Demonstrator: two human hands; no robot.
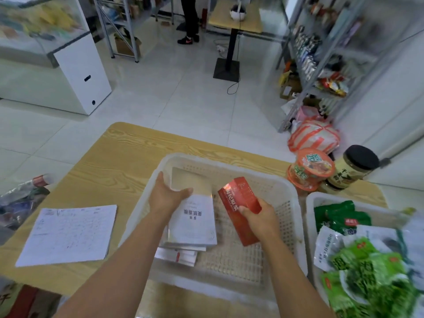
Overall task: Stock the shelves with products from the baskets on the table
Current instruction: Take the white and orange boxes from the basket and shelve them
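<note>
Right basket [309, 216], on the table's [114, 161] right edge, is cut off by the frame; its green packets [367, 271] are blurred and cannot be counted. The stack of flat white boxes [195, 223] in the centre basket [229, 162] overlaps, so its count is unclear.

Two hands are over the centre basket. Left hand [165, 196] curls round a silver flat box [190, 180] at the stack's far end. Right hand [261, 219] clamps one red box [238, 203], tilted, above the basket floor.

One noodle cup [309, 166] and one black-lidded jar [353, 166] stand at the far right corner. One written sheet [66, 235] lies by the left edge. Bare mesh shows in the centre basket's right half, and bare wood at the table's far left corner.
</note>
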